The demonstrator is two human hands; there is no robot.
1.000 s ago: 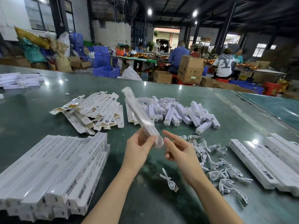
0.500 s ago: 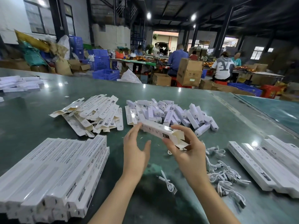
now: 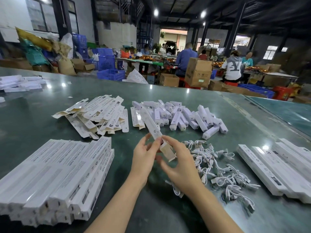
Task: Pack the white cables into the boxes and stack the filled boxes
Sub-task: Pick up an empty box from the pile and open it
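Both hands work one long white box above the green table, and everything else sits around that box. The left hand pinches its near end, fingers curled round the sides. The right hand holds the open brown end flap, thumb and fingers closed on it; what is inside the box is hard to make out. Right of the box lies the heap of white cables, with one loose cable just under the right wrist. Left of it is the stack of filled boxes; beyond it, flat unfolded cartons and short white lamp units.
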